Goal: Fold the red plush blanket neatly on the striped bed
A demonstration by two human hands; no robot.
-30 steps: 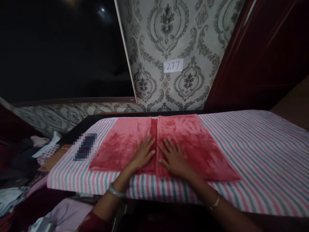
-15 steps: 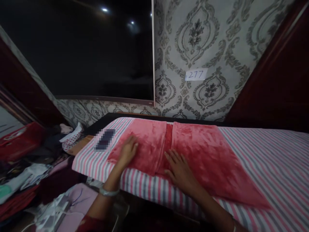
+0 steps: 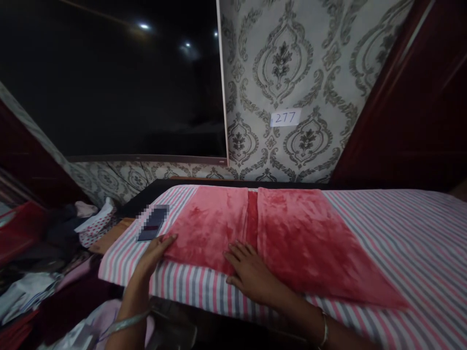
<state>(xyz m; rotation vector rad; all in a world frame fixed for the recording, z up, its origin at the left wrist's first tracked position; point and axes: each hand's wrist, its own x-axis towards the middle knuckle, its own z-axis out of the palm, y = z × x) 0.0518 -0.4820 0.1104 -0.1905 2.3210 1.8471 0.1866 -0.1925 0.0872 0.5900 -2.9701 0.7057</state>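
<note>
- Red plush cloth (image 3: 314,238) lies beneath a flat, spread right hand (image 3: 251,277); left hand (image 3: 153,253) meets its corner, grip unclear.
- Uneven tugging there could skew it or rumple the striped cover (image 3: 397,233).

We read one number, "277", handwritten in blue on a white label (image 3: 285,117) on the patterned wall (image 3: 251,109), right of the dark television (image 3: 142,92). On the television's lower frame (image 3: 175,159) we see small pale marks, near the middle and at the right corner, too tiny to make out.
</note>
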